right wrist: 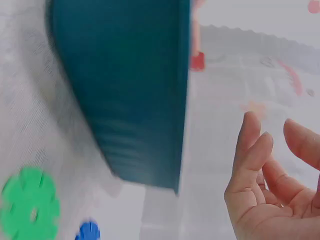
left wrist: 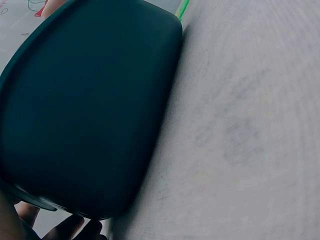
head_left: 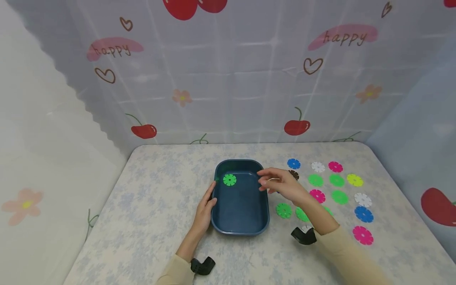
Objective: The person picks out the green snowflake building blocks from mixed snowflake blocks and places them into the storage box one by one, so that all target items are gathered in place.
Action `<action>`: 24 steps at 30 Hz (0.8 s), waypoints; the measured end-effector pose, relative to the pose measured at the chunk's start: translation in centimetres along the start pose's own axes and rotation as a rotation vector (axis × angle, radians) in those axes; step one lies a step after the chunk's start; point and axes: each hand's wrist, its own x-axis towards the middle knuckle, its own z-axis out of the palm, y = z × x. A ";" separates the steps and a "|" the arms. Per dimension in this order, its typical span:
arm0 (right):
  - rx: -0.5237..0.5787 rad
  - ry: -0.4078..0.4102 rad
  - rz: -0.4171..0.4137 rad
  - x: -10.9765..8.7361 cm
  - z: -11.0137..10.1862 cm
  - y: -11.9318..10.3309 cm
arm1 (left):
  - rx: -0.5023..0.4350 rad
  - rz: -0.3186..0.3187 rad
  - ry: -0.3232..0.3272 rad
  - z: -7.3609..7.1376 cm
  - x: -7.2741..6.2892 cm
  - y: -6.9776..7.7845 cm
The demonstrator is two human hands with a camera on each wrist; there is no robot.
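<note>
A dark blue rectangular tray (head_left: pixel 240 213) sits on the table, with one green notched plastic disc (head_left: pixel 229 180) inside it toward the far left. My left hand (head_left: pixel 204 209) rests against the tray's left side, fingers along the outer wall and thumb by the rim. From the left wrist, the tray wall (left wrist: pixel 90 110) fills much of the view, with fingertips (left wrist: pixel 67 227) at its lower edge. Over the right rim hovers my right hand (head_left: pixel 281 184), fingers loosely bent and thumb apart from them. The right wrist view shows this hand (right wrist: pixel 270 190) holding nothing, beside the tray (right wrist: pixel 125 100).
Right of the tray lie several loose notched discs, among them a green disc (head_left: pixel 284 210), a pink disc (head_left: pixel 363 235), a blue disc (head_left: pixel 363 214), a yellow disc (head_left: pixel 355 180) and a white disc (head_left: pixel 318 167). A printed curtain (head_left: pixel 228 114) hangs behind the table.
</note>
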 end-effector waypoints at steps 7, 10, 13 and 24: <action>-0.048 0.134 -0.032 -4.9 -3.3 0.4 | 0.010 0.009 -0.012 -0.1 -0.1 0.1; -0.080 0.193 -0.047 -6.8 -4.9 0.6 | 0.014 0.017 -0.011 -0.1 0.1 0.1; -0.130 0.241 -0.002 -8.4 -6.2 1.0 | 0.017 0.026 -0.007 -0.2 0.2 0.1; -0.215 0.346 0.161 -12.7 -8.9 4.3 | 0.015 0.026 -0.017 -0.2 0.2 0.0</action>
